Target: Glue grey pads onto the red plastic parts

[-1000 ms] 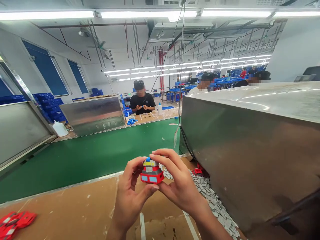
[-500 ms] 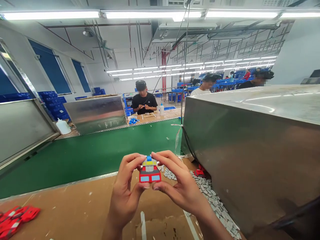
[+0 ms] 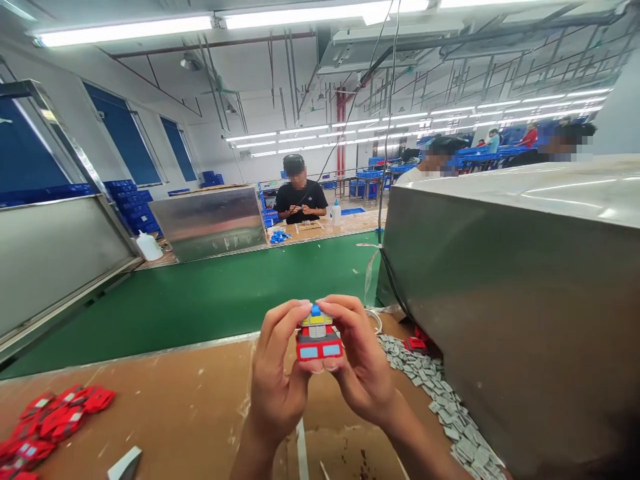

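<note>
A small red toy figure (image 3: 318, 339) with blue windows, grey middle, yellow band and a blue knob on top is held up in front of me over the brown worktop (image 3: 175, 407). My left hand (image 3: 279, 380) grips its left side, fingertips on the top edge. My right hand (image 3: 361, 363) holds its right side, with the index finger curled over the top. Both thumbs sit under the toy's base.
Red flat parts (image 3: 47, 420) lie at the left of the worktop. Several small grey pieces (image 3: 440, 407) are heaped along a big steel box (image 3: 520, 293) on the right. A green conveyor belt (image 3: 200, 300) runs behind. A person in black (image 3: 300, 200) works at the far side.
The view has shifted, so the hands and toy sit a bit further right. The toy now faces me squarely, and both hands close in tighter around it.
</note>
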`<state>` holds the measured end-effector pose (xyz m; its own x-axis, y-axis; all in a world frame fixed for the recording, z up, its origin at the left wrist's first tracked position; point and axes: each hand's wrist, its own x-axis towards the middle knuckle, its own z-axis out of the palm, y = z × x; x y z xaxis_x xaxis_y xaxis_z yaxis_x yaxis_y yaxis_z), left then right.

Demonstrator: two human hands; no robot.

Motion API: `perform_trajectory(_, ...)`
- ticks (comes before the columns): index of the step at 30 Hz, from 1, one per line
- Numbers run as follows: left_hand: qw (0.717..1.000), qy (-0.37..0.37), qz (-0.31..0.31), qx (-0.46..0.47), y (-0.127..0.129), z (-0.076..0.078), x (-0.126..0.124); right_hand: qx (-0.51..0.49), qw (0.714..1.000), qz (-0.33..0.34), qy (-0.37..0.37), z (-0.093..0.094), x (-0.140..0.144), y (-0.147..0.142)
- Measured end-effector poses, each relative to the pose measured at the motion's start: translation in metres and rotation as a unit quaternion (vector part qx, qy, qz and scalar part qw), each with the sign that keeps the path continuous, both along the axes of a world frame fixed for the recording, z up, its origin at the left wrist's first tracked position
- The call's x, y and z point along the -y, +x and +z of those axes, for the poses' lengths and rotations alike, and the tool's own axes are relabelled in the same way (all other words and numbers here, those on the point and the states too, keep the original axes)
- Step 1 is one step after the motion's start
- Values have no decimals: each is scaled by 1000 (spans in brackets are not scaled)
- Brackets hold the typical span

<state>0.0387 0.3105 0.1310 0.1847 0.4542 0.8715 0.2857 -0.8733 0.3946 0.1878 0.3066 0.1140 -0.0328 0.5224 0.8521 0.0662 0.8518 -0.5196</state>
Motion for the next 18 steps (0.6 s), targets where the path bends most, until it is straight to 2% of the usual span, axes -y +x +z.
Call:
perform_trajectory(10,999,35,36,17,7,-3,4,-39,999,-12,15,-2,3,-10)
perform_trajectory(18,999,13,30,32,11,-5,10,-53,996,-57,35,1,9,-12)
